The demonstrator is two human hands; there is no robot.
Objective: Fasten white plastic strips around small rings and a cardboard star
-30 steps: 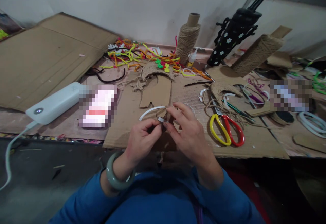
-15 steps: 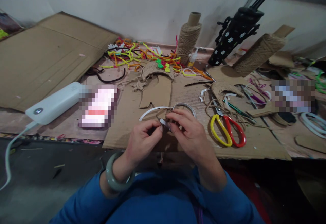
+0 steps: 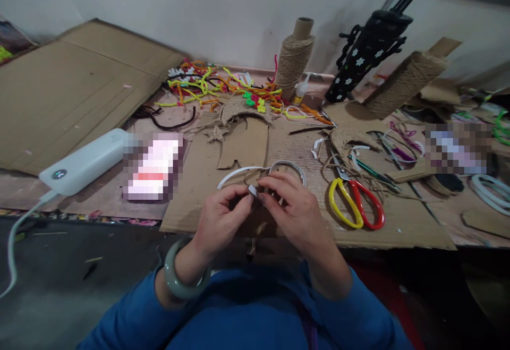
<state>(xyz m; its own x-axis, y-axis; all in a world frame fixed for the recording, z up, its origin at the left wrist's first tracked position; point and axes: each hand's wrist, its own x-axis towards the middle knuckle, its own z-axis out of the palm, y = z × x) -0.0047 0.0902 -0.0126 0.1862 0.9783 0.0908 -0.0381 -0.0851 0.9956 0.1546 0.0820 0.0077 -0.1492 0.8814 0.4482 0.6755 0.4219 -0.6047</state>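
Observation:
My left hand point(image 3: 223, 214) pinches a short white strip point(image 3: 252, 190) between thumb and index finger, just over the front of a cardboard sheet point(image 3: 191, 204). The fingers of my right hand point(image 3: 297, 209) are closed at the strip's other end, where a darker part shows; its shape is hard to make out. Behind my fingers lies a roll of white tape point(image 3: 300, 169), partly covered by my right hand, with a curved white band point(image 3: 235, 171) to its left. Scissors point(image 3: 346, 201) with one yellow and one red handle rest right of my right hand.
A twine-wrapped crescent point(image 3: 231, 110) with small flowers and a twine star point(image 3: 215, 134) lie behind. Twine spools point(image 3: 295, 58), a black flowered holder point(image 3: 358, 58) and pipe cleaners point(image 3: 207, 82) are farther back. A power bank point(image 3: 87, 159) and a phone point(image 3: 153, 167) lie left.
The white strip has tilted more upright between my fingers, and my right fingers have shifted slightly left. The things on the table have stayed in place.

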